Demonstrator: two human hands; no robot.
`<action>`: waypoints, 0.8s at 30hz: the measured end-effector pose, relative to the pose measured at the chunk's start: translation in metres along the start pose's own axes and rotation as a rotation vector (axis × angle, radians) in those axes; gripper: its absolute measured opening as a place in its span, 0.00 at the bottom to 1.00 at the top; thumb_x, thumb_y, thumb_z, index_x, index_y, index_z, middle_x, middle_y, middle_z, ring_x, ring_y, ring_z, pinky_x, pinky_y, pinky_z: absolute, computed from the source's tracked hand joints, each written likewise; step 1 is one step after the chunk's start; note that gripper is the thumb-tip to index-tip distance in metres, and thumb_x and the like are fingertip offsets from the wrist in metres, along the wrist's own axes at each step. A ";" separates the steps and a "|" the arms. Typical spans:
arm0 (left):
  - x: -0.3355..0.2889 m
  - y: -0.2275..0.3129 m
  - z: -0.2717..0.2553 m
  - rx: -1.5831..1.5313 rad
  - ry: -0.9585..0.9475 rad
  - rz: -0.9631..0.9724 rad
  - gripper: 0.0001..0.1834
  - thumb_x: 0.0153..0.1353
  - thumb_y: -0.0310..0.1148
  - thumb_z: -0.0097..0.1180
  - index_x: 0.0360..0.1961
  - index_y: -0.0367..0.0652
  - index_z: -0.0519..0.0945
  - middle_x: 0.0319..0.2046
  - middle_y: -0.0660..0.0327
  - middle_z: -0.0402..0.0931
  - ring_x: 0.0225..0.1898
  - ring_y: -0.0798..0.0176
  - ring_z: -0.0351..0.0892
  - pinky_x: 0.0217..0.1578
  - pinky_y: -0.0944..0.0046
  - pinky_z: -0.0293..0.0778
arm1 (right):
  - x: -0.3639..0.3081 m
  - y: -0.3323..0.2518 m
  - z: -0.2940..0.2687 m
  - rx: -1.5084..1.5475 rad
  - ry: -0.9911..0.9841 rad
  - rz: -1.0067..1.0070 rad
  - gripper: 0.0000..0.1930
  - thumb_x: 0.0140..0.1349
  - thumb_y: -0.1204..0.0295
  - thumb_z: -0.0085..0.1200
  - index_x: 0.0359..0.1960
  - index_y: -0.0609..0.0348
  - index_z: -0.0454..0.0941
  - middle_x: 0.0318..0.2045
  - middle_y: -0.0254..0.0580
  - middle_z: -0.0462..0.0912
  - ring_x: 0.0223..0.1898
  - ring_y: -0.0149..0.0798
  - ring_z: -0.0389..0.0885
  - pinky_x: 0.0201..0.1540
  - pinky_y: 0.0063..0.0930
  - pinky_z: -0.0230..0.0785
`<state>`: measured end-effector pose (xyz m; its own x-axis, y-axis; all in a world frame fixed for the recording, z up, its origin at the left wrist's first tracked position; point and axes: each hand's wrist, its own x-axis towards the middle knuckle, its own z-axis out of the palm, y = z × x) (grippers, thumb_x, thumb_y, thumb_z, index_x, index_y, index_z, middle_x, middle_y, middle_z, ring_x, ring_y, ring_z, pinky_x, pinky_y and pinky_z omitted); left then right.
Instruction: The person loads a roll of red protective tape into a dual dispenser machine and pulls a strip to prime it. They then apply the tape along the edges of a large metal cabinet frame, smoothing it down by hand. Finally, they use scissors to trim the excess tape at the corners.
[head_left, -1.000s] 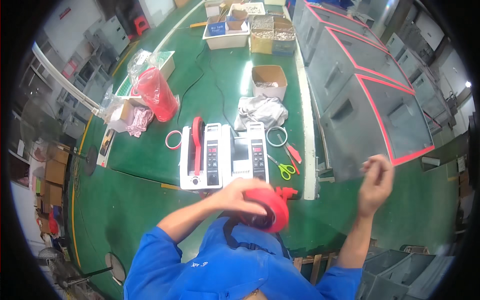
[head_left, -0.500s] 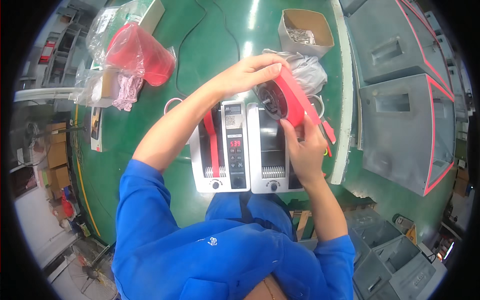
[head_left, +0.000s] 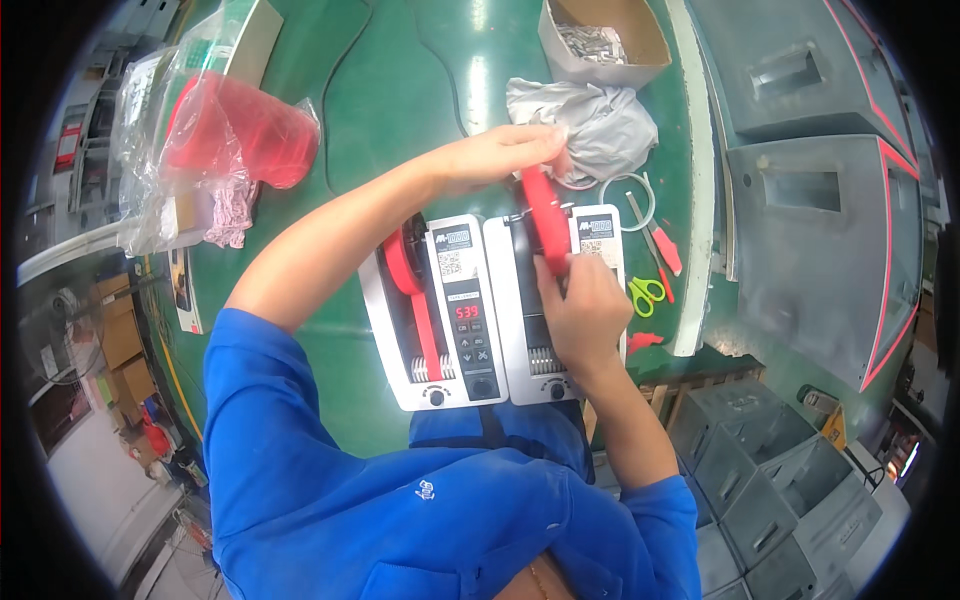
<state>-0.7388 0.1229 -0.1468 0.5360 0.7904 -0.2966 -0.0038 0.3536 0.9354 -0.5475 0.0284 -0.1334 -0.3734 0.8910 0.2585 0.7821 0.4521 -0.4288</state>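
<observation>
A roll of red tape (head_left: 545,215) stands on edge in the top of the right-hand white tape dispenser (head_left: 506,345). My left hand (head_left: 505,155) is closed at the roll's far edge, its fingertips partly hidden. At the near edge my right hand (head_left: 592,315) pinches the red tape between thumb and fingers, covering part of that dispenser. Close beside it on the left is a second white tape dispenser (head_left: 376,330), with a lit red display. It carries another red tape roll (head_left: 400,262), whose strip runs down to the toothed rollers at the front.
Green-handled scissors (head_left: 647,295) and a pale ring (head_left: 650,200) lie right of the dispensers. Beyond are a crumpled grey bag (head_left: 590,125) and a carton of metal parts (head_left: 605,75). A bagged red bundle (head_left: 240,130) lies at left. Grey metal cabinets (head_left: 830,240) stand at right.
Both hands have brought the red tape roll down and left into the right-hand dispenser. The roll has turned from tilted, with its dark hub showing, to edge-on. The view has shifted slightly.
</observation>
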 end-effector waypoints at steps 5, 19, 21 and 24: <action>-0.005 0.001 0.011 0.097 0.033 -0.024 0.24 0.62 0.50 0.38 0.35 0.37 0.73 0.38 0.60 0.70 0.45 0.65 0.65 0.49 0.65 0.59 | -0.002 -0.001 -0.003 -0.001 0.023 -0.017 0.13 0.42 0.68 0.59 0.20 0.56 0.64 0.15 0.37 0.64 0.17 0.38 0.68 0.17 0.30 0.59; 0.001 0.010 0.032 0.505 0.161 0.000 0.27 0.61 0.51 0.35 0.32 0.36 0.74 0.30 0.56 0.73 0.36 0.61 0.70 0.41 0.65 0.65 | -0.007 -0.006 -0.005 0.008 -0.086 0.027 0.12 0.48 0.66 0.56 0.17 0.57 0.68 0.13 0.38 0.68 0.15 0.40 0.69 0.17 0.31 0.59; -0.001 0.013 0.036 0.529 0.178 0.000 0.26 0.61 0.51 0.35 0.32 0.36 0.74 0.30 0.55 0.73 0.35 0.61 0.71 0.40 0.65 0.65 | -0.008 -0.005 -0.004 -0.003 -0.100 0.027 0.12 0.44 0.67 0.57 0.18 0.55 0.65 0.14 0.37 0.67 0.16 0.39 0.69 0.17 0.31 0.60; 0.000 0.008 0.036 0.565 0.179 0.032 0.25 0.61 0.50 0.35 0.31 0.36 0.74 0.29 0.54 0.72 0.35 0.60 0.70 0.39 0.64 0.65 | -0.008 -0.004 -0.002 -0.005 -0.097 0.026 0.12 0.43 0.67 0.57 0.16 0.54 0.64 0.12 0.36 0.66 0.15 0.39 0.69 0.16 0.31 0.60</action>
<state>-0.7083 0.1075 -0.1321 0.3922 0.8857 -0.2484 0.4590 0.0456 0.8873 -0.5465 0.0192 -0.1325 -0.3998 0.9022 0.1619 0.7944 0.4292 -0.4298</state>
